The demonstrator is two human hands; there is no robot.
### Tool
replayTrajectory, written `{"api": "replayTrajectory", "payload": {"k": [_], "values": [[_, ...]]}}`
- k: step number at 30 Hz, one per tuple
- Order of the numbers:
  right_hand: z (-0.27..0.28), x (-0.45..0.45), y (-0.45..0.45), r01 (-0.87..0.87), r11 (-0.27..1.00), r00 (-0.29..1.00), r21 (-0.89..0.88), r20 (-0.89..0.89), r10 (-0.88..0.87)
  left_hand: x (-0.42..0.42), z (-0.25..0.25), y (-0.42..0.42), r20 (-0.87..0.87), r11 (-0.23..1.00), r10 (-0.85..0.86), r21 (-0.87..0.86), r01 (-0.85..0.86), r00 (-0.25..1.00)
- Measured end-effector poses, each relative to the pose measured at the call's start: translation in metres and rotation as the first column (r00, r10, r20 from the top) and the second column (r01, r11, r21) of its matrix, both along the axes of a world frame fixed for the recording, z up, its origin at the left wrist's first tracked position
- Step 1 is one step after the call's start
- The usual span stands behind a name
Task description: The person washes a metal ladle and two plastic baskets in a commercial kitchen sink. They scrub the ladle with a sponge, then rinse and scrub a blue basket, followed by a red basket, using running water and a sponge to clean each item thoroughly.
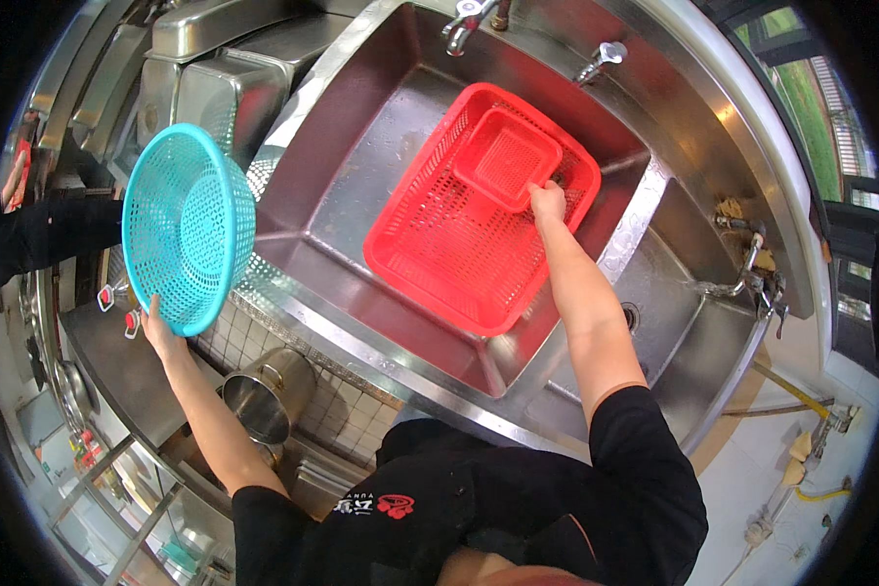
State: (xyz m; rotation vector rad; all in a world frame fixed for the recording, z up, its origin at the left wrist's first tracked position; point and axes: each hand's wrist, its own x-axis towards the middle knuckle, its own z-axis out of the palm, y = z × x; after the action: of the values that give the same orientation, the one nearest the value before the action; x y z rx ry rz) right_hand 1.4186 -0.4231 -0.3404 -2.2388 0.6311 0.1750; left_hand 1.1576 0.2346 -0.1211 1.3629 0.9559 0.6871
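Note:
My left hand (162,331) grips the rim of a round turquoise plastic colander (204,228), held tilted on its side left of the sink, its hollow turned toward the left. At the sink, my right hand (548,199) holds the near right corner of a small red plastic basket (514,157). This small basket is inside a large red rectangular plastic basket (439,271), at its far end. The large basket stands in the wide stainless steel sink basin (351,183). My right fingertips are partly hidden by the small basket's rim.
Two taps (463,29) (602,62) rise behind the basin. A smaller basin (655,275) adjoins on the right, with running water from a tap (747,267). Steel containers (227,88) stand at the upper left. A steel pot (271,392) sits low left. A person's dark sleeve (66,234) shows beyond the colander.

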Motion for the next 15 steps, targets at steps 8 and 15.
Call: {"api": "replayTrajectory", "payload": {"k": [8,15], "values": [[0.108,-0.021,0.000,-0.013,0.996,0.995,0.092,0.102,0.004,-0.019,-0.003,0.009,0.040,0.993,0.032,-0.119,-0.027,0.999],[0.231,-0.145,-0.112,0.027,0.643,0.970,0.766,0.135,-0.201,0.001,0.047,-0.052,-0.107,0.928,0.372,0.059,-0.368,0.922]]}}
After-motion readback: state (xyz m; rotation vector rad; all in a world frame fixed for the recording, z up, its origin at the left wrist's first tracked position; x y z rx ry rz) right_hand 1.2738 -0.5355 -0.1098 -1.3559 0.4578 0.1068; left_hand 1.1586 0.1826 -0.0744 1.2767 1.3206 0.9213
